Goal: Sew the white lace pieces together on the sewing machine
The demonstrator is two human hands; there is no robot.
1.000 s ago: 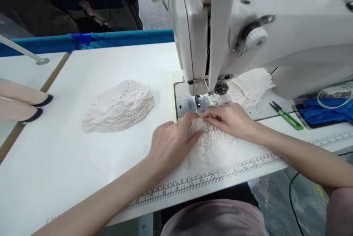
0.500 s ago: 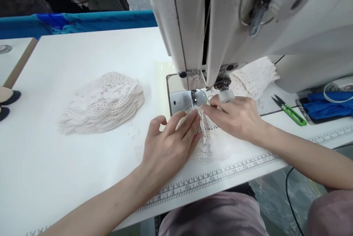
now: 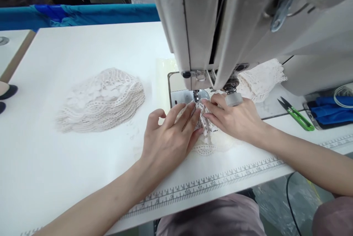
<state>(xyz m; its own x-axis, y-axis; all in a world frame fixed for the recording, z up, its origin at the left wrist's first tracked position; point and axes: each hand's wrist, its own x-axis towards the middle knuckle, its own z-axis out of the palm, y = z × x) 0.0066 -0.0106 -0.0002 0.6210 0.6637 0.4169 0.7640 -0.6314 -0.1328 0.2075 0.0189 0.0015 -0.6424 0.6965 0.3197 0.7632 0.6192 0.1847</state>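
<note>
A gathered strip of white lace (image 3: 204,150) lies under the presser foot (image 3: 196,96) of a sewing machine, its scalloped end spread toward the table's front. My left hand (image 3: 171,133) presses on the lace from the left, thumb and forefinger close together on it and the little finger bent up. A thin dark line shows between its fingers; I cannot tell what it is. From the right, my right hand (image 3: 234,118) pinches the lace edge just before the foot. Both sets of fingertips partly cover the lace.
A stack of white lace pieces (image 3: 102,102) lies on the left of the table. More lace (image 3: 261,81) sits behind my right hand, with green thread snips (image 3: 298,114) and a blue cloth (image 3: 333,109) farther right. The machine head (image 3: 201,26) overhangs my hands. A printed ruler (image 3: 190,190) follows the front edge.
The view has shifted slightly. Both hands stay at the lace, with the right fingers drawn in closer to it. The lace is more bunched near the foot.
</note>
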